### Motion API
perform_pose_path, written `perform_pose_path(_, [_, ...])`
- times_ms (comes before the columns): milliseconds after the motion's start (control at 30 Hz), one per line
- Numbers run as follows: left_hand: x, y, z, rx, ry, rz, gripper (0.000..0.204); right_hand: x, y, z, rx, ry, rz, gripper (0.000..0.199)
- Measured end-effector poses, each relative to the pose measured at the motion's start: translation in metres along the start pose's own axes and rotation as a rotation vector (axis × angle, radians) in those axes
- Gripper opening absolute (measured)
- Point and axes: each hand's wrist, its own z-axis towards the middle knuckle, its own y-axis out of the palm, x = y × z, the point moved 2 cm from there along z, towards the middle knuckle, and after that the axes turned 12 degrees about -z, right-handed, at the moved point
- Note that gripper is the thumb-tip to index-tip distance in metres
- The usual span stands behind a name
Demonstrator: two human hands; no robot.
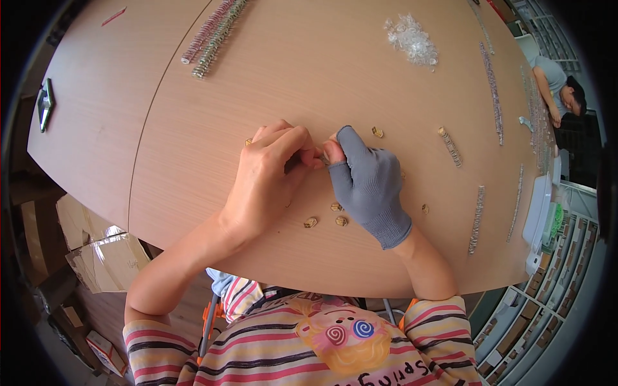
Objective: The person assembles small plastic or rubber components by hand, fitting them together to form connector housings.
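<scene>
My left hand (267,170) is bare and meets my right hand (367,174) above the middle of the table. A grey glove covers the right hand but leaves its fingertips bare. Both hands are closed in a pinch, thumb against fingers, almost touching. Whatever lies between the fingertips is too small to make out. Around them on the wood lie several small gold-and-black pieces: one gold piece (377,132) beyond the right hand, another gold piece (310,222) nearer me, and a third gold piece (425,208) to the right.
A heap of clear plastic bits (412,42) lies at the far side. Two coil-like strands, pink (207,31) and green (217,42), rest at far left. More beaded strands (492,93) lie at right, with a short stack (450,147). Another person (559,87) sits at far right.
</scene>
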Motion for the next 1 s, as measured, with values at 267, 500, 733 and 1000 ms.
perform_pose_path(267, [-0.007, 0.003, -0.002, 0.042, -0.013, -0.139, 0.019, 0.003, 0.001, -0.001, 0.083, 0.018, 0.079, 0.02])
perform_pose_path(500, [-0.002, 0.0, 0.002, 0.033, 0.003, -0.077, 0.019, -0.001, 0.003, 0.002, 0.044, -0.017, -0.042, 0.021])
perform_pose_path(733, [-0.006, 0.002, -0.001, -0.049, 0.104, -0.018, 0.017, 0.011, 0.011, 0.001, 0.169, -0.02, 0.059, 0.022])
perform_pose_path(1000, [0.003, -0.002, -0.018, -0.142, 0.33, 0.146, 0.016, 0.001, 0.001, -0.001, 0.219, -0.026, 0.431, 0.019])
